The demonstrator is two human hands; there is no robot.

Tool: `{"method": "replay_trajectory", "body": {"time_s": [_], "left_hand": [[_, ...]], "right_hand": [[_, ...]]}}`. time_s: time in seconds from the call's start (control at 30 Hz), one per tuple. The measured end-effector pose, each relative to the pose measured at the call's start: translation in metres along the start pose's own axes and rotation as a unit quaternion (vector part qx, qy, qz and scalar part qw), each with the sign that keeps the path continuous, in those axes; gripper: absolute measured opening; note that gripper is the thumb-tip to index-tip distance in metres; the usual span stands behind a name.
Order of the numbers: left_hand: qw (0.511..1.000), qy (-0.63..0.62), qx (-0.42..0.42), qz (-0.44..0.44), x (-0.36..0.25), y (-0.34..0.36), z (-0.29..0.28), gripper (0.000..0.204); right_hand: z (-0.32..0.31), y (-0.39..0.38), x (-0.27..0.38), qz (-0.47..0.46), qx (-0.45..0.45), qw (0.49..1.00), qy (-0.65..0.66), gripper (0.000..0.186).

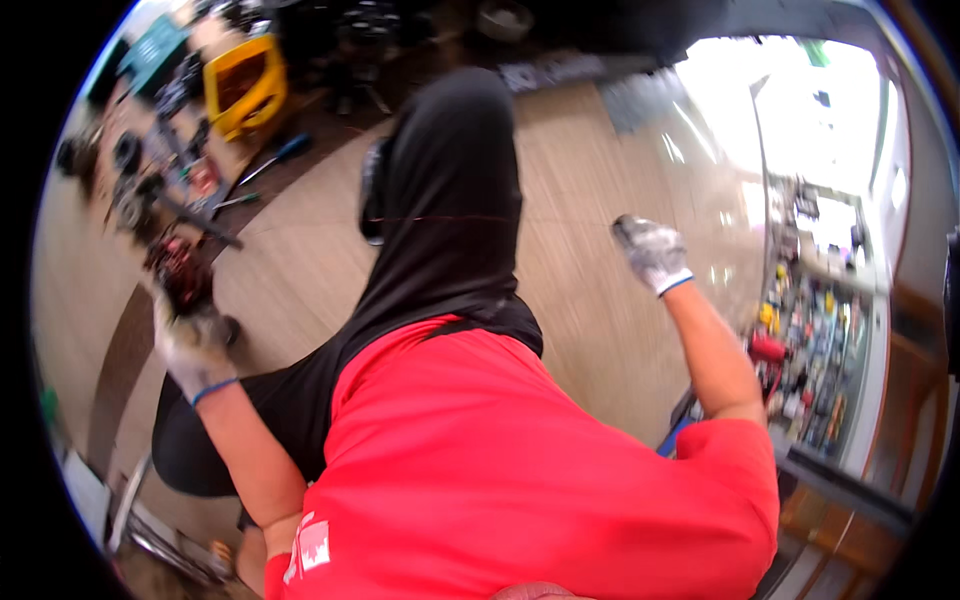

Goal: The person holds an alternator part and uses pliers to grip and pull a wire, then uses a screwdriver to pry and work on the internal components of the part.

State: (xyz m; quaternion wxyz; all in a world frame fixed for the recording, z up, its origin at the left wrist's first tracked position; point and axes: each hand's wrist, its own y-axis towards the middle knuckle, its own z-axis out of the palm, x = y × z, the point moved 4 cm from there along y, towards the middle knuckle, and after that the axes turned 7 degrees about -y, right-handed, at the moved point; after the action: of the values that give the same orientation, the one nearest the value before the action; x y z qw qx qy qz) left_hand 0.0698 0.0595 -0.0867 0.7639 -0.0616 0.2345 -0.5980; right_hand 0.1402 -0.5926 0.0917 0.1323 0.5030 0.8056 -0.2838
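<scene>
near the pale floor's [570, 150] dark strip [118, 365], my left hand [190, 345] curls round a reddish coil [182, 272], my right hand [652, 252] clenches, contents unclear from here, and jerking could snap the thin strand [450, 218] crossing the leg [440, 265].

Fisheye head view, looking down from above the wearer's red shirt [530, 460]; shirt nearest, gloved left hand [190, 345] and gloved right hand [654, 255] farther off, floor [590, 300] beyond; straight edges bow toward the rim.
</scene>
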Motion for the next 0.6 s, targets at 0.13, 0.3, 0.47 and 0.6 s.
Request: {"method": "replay_trajectory", "body": {"time_s": [0.13,0.3,0.47,0.6], "left_hand": [[0.999,0.018,0.023,-0.041,0.013,-0.003,0.005,0.044],[0.997,-0.010,0.037,-0.071,0.010,0.001,0.007,0.041],[0.999,-0.007,0.012,-0.052,0.002,-0.007,0.007,0.042],[0.996,0.029,0.062,-0.064,0.011,-0.015,0.025,0.041]], "right_hand": [[0.087,-0.157,-0.091,0.181,0.193,0.963,-0.041,0.024],[0.150,-0.351,-0.049,0.290,0.394,0.870,-0.067,0.031],[0.223,-0.441,0.098,0.318,0.543,0.689,0.360,0.032],[0.211,-0.405,0.125,0.523,0.429,0.140,0.723,0.027]]}}
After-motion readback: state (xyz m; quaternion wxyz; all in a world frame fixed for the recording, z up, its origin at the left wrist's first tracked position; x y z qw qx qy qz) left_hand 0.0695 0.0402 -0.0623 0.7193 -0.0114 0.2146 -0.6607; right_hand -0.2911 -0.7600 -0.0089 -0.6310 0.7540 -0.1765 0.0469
